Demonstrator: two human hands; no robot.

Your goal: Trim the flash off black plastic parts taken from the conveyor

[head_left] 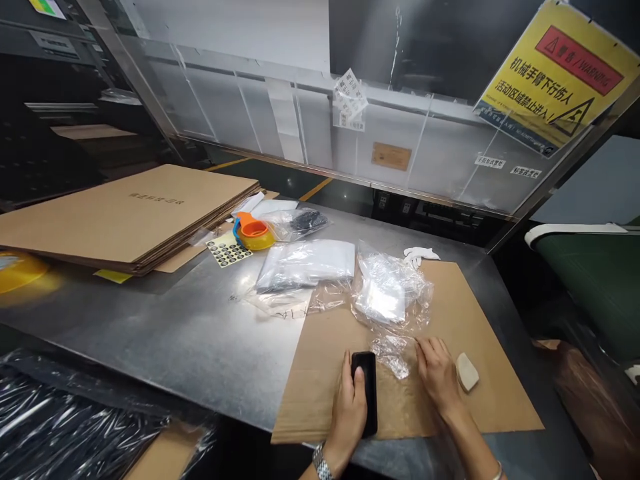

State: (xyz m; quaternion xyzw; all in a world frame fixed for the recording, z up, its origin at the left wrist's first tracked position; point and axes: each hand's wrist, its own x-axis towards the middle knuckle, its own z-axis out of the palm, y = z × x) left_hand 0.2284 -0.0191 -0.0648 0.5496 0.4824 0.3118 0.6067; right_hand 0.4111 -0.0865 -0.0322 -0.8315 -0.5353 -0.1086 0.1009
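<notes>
My left hand is wrapped round a black, phone-like slab over the front part of a brown cardboard sheet. To its right, my right hand has its fingers pressed together at the edge of a crumpled clear plastic bag. More clear plastic with white packets lies just beyond. A pale, rounded block rests on the cardboard beside my right hand.
A stack of cardboard lies at the left. Orange and yellow tape dispenser, sticker sheet, stacked clear bags and a white glove lie farther back. A transparent panel rises behind the metal table.
</notes>
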